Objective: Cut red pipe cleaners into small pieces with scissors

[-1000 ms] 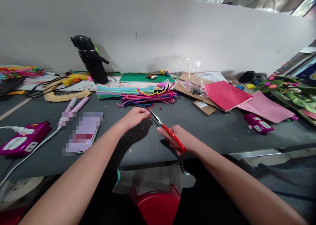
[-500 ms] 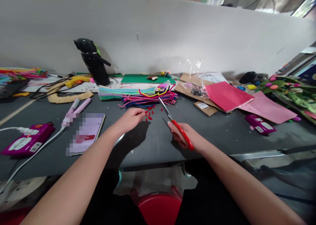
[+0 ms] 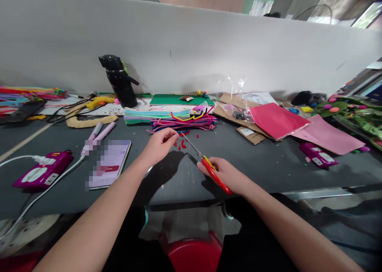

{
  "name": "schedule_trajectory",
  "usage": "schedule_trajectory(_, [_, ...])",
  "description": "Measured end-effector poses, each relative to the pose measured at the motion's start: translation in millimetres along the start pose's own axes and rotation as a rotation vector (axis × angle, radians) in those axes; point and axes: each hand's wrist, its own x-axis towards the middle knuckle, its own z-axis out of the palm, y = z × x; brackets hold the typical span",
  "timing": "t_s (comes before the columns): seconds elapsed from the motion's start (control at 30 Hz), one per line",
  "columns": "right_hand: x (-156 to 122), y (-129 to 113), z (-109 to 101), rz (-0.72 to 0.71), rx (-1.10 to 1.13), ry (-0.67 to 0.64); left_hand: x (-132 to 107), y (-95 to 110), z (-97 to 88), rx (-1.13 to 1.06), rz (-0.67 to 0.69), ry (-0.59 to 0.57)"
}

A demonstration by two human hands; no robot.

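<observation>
My left hand (image 3: 162, 144) is closed in a pinch above the table, just beside several small red pieces (image 3: 183, 146). Whatever sits between its fingertips is too small to make out. My right hand (image 3: 228, 174) is wrapped round the handles of scissors (image 3: 215, 176), red on the outside with some yellow showing. Their metal blades point up and left, the tips close to my left fingertips. Behind the red pieces lies a bundle of pink and purple pipe cleaners (image 3: 185, 123), with a pale green and blue bundle (image 3: 140, 116) to its left.
A phone (image 3: 110, 164), a pink hair-iron-like tool (image 3: 103, 133) and a purple power strip (image 3: 44, 170) with a white cable lie left. A black flask (image 3: 121, 83) stands behind. Red sheets (image 3: 279, 121), cardboard (image 3: 250, 135) and another purple strip (image 3: 318, 154) are right.
The scissors have swung left and lower, bringing their tips from over the bundle to my left fingertips. Yellow on the handles now shows. The camera view has shifted slightly.
</observation>
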Motion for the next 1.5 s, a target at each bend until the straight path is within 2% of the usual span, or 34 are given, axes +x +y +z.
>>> schedule_trajectory(0.27, [0, -1, 0, 0.017, -0.019, 0.007, -1, -2, 3.6, -0.1, -0.101, -0.007])
schedule_trajectory(0.57, [-2, -5, 0, 0.018, -0.036, 0.024, 0, 0, 8.0, -0.156, -0.071, -0.049])
schedule_trajectory(1.0, [-4, -4, 2, 0.002, 0.001, 0.023, 0, 10, 12.4, -0.11, -0.103, 0.002])
schedule_trajectory(1.5, [-6, -9, 1, -0.001, 0.013, 0.036, 2, 3, 11.1, -0.101, -0.062, -0.018])
